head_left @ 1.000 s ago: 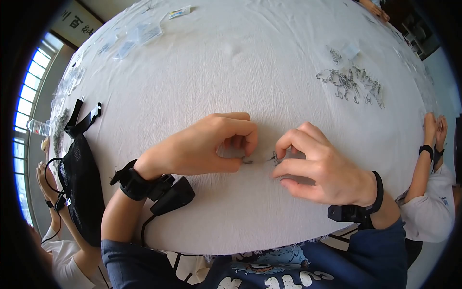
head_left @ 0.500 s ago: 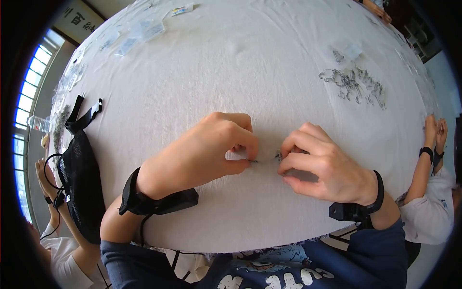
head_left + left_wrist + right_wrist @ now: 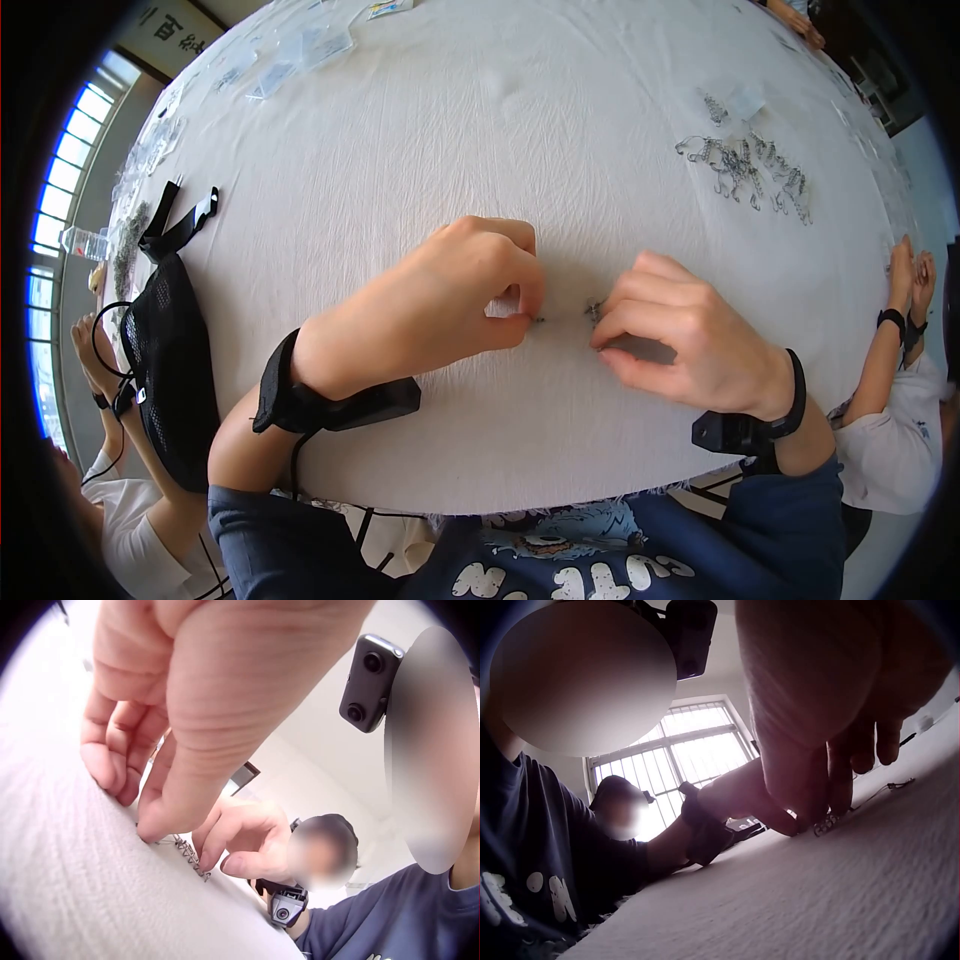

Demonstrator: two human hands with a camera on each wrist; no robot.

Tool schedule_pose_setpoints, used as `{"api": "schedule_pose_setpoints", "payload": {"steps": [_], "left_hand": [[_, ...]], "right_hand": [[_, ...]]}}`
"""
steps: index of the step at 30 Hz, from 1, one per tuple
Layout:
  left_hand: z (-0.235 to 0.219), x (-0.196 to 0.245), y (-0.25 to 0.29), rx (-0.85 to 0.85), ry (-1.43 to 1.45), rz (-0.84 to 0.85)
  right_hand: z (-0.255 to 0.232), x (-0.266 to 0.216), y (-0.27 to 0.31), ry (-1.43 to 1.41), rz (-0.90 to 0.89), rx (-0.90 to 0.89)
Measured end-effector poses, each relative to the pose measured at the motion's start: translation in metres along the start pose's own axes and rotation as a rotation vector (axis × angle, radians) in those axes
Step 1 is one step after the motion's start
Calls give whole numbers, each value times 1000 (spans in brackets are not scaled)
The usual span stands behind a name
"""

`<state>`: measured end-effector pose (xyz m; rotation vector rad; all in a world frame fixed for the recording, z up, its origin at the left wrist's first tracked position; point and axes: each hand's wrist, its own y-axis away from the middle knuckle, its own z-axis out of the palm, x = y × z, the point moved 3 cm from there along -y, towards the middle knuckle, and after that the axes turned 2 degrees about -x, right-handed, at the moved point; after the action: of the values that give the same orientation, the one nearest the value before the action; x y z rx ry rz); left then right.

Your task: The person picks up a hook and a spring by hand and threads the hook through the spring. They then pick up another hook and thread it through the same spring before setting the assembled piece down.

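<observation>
I am pinching one end of a small metal chain (image 3: 191, 857) with my left hand (image 3: 450, 290), fingers curled tight. My right hand (image 3: 690, 335) is pinching the other end, low on the tablecloth (image 3: 480, 130). Judging progress: piece mid-assembly; clip pile (image 3: 745, 170) waiting far right.

Head view overhead; wrist views low, close, facing across table (image 3: 420, 120).

Left hand (image 3: 455, 290) and right hand (image 3: 690, 335) close together, fingertips curled in pinches.
</observation>
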<state>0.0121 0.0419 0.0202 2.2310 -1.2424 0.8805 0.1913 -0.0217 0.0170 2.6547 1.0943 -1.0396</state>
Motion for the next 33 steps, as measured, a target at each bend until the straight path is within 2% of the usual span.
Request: {"api": "schedule_pose_setpoints", "payload": {"steps": [3,6,12,18,24,33], "left_hand": [[0,-2,0,5,-1,18],[1,-3,0,9,1,31],[-1,-2,-1,-11,27,-7],[-1,-4,-2,-25,66,-33],[0,-4,0,-33,66,-75],[1,-2,-2,-72,17,-115]], "right_hand": [[1,3,-1,-59,16,-4],[0,3,-1,-176,136,16],[-7,5,-6,-127,299,95],[9,5,-17,-61,161,119],[10,6,-23,16,247,59],[14,10,-22,46,269,93]]}}
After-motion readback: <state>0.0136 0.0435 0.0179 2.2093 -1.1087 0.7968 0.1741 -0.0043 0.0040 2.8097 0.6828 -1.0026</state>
